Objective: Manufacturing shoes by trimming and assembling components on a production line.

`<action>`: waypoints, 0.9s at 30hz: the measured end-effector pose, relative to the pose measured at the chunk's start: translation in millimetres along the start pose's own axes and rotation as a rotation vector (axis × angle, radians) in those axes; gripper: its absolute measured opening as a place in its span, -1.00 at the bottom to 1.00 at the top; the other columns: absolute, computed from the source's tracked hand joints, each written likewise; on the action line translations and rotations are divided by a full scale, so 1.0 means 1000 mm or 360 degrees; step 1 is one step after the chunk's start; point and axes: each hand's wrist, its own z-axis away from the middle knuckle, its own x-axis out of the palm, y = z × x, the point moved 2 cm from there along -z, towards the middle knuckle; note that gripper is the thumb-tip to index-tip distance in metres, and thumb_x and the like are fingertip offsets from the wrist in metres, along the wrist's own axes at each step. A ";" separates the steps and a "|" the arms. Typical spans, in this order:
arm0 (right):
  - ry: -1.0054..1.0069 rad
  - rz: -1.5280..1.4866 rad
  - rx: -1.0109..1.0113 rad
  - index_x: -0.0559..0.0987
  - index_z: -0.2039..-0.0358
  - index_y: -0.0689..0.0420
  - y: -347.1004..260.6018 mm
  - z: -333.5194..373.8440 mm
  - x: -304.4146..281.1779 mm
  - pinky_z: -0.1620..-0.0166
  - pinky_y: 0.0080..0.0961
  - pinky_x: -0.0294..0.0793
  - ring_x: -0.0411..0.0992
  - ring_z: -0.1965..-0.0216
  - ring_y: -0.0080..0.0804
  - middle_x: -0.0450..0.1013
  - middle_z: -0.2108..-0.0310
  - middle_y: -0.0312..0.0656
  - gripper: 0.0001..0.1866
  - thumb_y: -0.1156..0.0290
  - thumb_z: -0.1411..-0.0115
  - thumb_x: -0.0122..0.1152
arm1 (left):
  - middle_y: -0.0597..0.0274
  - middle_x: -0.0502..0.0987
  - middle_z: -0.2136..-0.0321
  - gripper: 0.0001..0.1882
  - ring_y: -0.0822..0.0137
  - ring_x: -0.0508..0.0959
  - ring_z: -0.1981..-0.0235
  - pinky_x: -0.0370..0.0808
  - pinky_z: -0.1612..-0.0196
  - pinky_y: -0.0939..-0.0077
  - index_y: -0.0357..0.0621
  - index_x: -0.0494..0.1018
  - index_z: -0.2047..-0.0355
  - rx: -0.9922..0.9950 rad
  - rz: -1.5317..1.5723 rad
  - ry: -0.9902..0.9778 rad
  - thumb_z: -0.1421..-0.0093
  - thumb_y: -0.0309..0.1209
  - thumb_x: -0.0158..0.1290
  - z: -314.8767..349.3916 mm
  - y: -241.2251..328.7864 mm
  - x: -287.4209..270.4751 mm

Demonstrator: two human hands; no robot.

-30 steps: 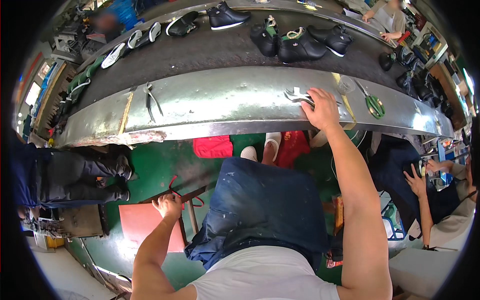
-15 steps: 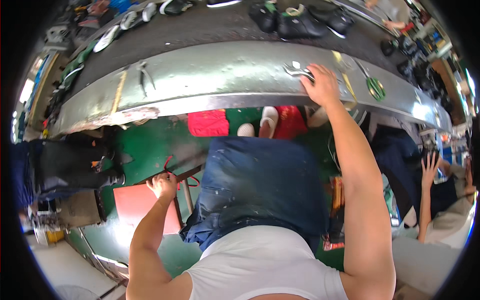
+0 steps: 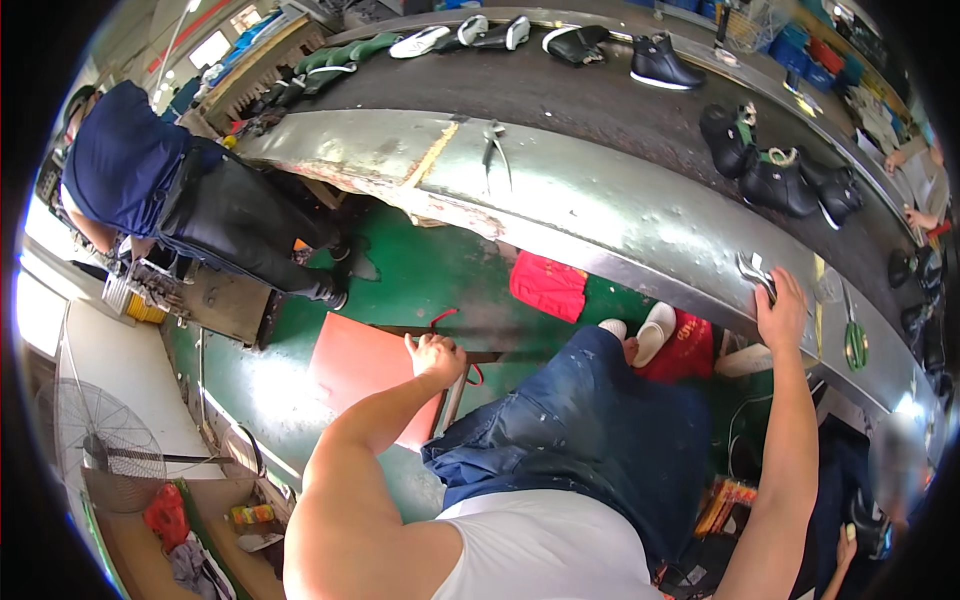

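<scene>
My right hand (image 3: 783, 310) is closed on a pair of pliers (image 3: 750, 268) lying at the front of the grey metal ledge (image 3: 600, 215). Their shiny jaws show past my fingers, while the handles are mostly covered. Lower and to the left, my left hand (image 3: 437, 358) has its fingers curled over the edge of a low stool with a flat salmon-red top (image 3: 360, 370). Right of my right hand lie scissors with green handles (image 3: 855, 345). A second pair of pliers (image 3: 492, 150) rests farther left on the ledge.
Black shoes (image 3: 780, 180) and white-and-black shoes (image 3: 420, 42) stand on the dark belt (image 3: 590, 105) behind the ledge. A person in dark clothes (image 3: 200, 210) bends at the left. A red cloth (image 3: 548, 285) lies on the green floor; a fan (image 3: 100, 445) stands lower left.
The view has swung left, bringing the bending person and the fan into sight. My right hand stays on the pliers, and my left hand stays at the stool's edge.
</scene>
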 end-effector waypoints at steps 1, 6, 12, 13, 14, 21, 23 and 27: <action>0.0015 -0.0006 -0.0012 0.54 0.05 0.22 0.001 0.000 0.002 -0.20 -0.16 0.25 0.36 -0.12 -0.03 0.46 -0.06 -0.04 -0.58 0.22 -0.15 0.22 | 0.17 0.52 0.00 -0.56 0.16 0.32 -0.20 -0.21 -0.36 -0.29 -0.08 0.60 0.16 -0.0006 0.0031 -0.0031 -0.23 -0.07 -0.12 0.001 0.002 -0.002; 0.0011 -0.0014 -0.0007 0.53 0.04 0.23 -0.001 -0.002 0.002 -0.20 -0.16 0.25 0.37 -0.11 -0.02 0.45 -0.06 -0.02 -0.57 0.23 -0.16 0.21 | 0.18 0.53 0.01 -0.55 0.15 0.32 -0.19 -0.21 -0.36 -0.30 -0.09 0.59 0.14 -0.0009 0.0081 -0.0068 -0.23 -0.06 -0.12 0.002 0.001 -0.010; 0.0026 0.0043 -0.0032 0.53 0.05 0.23 0.003 0.004 -0.002 -0.18 -0.16 0.27 0.37 -0.10 0.00 0.47 -0.03 0.00 -0.59 0.23 -0.17 0.20 | 0.20 0.52 0.00 -0.54 0.18 0.29 -0.24 -0.23 -0.36 -0.29 -0.08 0.59 0.14 -0.0003 0.0064 -0.0117 -0.25 -0.06 -0.15 0.004 0.005 -0.008; 0.0036 0.0024 -0.0039 0.54 0.05 0.23 0.005 0.005 -0.002 -0.17 -0.16 0.28 0.38 -0.09 0.00 0.47 -0.03 0.00 -0.59 0.23 -0.17 0.20 | 0.20 0.52 0.00 -0.54 0.18 0.29 -0.24 -0.23 -0.36 -0.29 -0.08 0.59 0.14 0.0011 0.0064 -0.0122 -0.25 -0.06 -0.15 0.003 0.005 -0.005; 0.0043 0.0010 -0.0040 0.54 0.05 0.23 0.008 0.008 -0.001 -0.15 -0.15 0.29 0.39 -0.08 0.00 0.47 -0.02 0.00 -0.59 0.23 -0.17 0.19 | 0.19 0.52 0.00 -0.54 0.18 0.29 -0.23 -0.24 -0.36 -0.29 -0.07 0.59 0.14 -0.0008 0.0052 -0.0070 -0.24 -0.06 -0.15 0.003 0.003 -0.003; 0.0098 0.0005 -0.0126 0.54 0.06 0.17 -0.002 0.000 0.004 -0.10 -0.17 0.32 0.41 -0.04 -0.05 0.48 0.01 -0.06 -0.59 0.16 -0.17 0.17 | 0.22 0.53 0.02 -0.57 0.18 0.35 -0.17 -0.19 -0.36 -0.26 -0.03 0.59 0.17 -0.0007 -0.0063 0.0044 -0.23 -0.06 -0.14 -0.002 -0.007 0.012; 0.0086 0.0033 -0.0088 0.56 0.08 0.16 -0.001 -0.003 0.006 -0.11 -0.18 0.32 0.41 -0.05 -0.08 0.49 0.01 -0.08 -0.59 0.14 -0.17 0.17 | 0.24 0.53 0.02 -0.58 0.18 0.36 -0.16 -0.17 -0.35 -0.25 -0.02 0.58 0.16 -0.0014 -0.0071 0.0035 -0.24 -0.07 -0.15 0.000 -0.001 -0.001; 0.0067 0.0031 -0.0052 0.58 0.11 0.17 0.003 -0.003 0.006 -0.11 -0.19 0.33 0.42 -0.05 -0.09 0.50 0.01 -0.08 -0.59 0.13 -0.16 0.18 | 0.25 0.53 0.02 -0.59 0.18 0.34 -0.19 -0.16 -0.36 -0.25 -0.02 0.57 0.16 0.0029 -0.0029 0.0068 -0.27 -0.09 -0.17 -0.001 -0.004 0.003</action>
